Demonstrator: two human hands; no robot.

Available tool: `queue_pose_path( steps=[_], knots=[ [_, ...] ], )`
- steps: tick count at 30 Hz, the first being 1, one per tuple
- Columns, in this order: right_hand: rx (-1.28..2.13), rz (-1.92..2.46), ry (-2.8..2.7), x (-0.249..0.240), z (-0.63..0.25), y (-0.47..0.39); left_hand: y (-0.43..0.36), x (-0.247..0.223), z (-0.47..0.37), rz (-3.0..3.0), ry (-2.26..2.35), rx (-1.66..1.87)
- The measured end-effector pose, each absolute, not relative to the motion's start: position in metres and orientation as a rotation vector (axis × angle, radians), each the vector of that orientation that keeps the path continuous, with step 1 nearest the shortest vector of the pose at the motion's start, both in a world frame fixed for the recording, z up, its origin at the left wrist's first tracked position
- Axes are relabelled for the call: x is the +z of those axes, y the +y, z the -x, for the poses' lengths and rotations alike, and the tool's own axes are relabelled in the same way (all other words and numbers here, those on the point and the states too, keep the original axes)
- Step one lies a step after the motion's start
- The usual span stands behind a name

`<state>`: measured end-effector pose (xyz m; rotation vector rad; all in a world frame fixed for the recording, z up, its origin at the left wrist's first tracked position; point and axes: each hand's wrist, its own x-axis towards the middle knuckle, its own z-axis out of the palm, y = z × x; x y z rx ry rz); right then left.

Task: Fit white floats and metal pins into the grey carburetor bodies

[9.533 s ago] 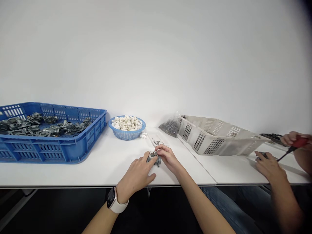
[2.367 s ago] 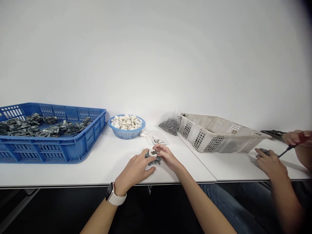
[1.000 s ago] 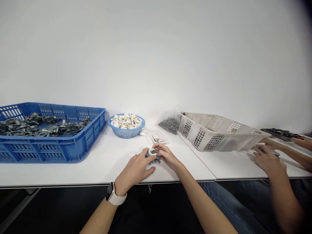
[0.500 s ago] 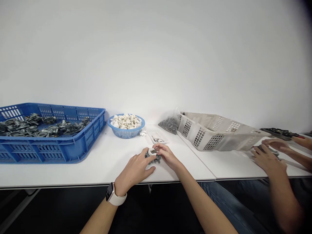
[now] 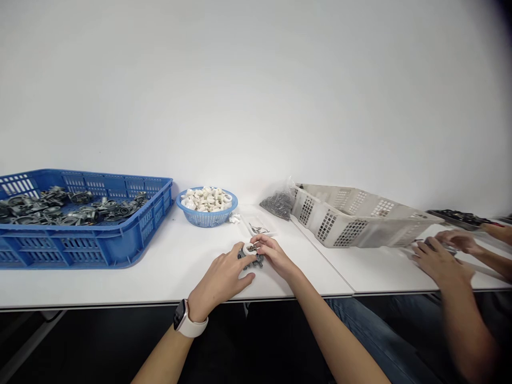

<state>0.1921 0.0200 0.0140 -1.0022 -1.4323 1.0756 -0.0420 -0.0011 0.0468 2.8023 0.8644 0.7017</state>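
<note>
A grey metal part (image 5: pixel 257 262) with a white ring-shaped piece (image 5: pixel 248 249) on top rests on the white table near its front edge. My left hand (image 5: pixel 224 274), with a watch on its wrist, holds the metal part from the left, its thumb apart and lower. From the right, my right hand (image 5: pixel 275 257) has its fingertips closed at the white piece; anything small between them is hidden. Just behind my hands lies a clear shallow tray (image 5: pixel 267 228) with small dark pieces in it.
A blue crate (image 5: pixel 116 248) of metal parts stands left. Behind are a blue basket (image 5: pixel 206 219) of white pieces and a plastic bag (image 5: pixel 278 204) of dark bits. A pale crate (image 5: pixel 360 234) stands right, beside another person's hands (image 5: pixel 442 264).
My hands and the metal part look almost unchanged. At the right, the other person's hands have shifted slightly.
</note>
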Motion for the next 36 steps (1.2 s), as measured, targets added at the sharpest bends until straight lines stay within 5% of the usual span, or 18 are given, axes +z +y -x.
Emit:
queue_pose_path(
  steps=[36],
  knots=[
    [1.107,1.027,-1.455,0.0144,-0.1923,0.0197,-0.0011,0.048,0.0425,-2.815,0.863,0.672]
  ],
)
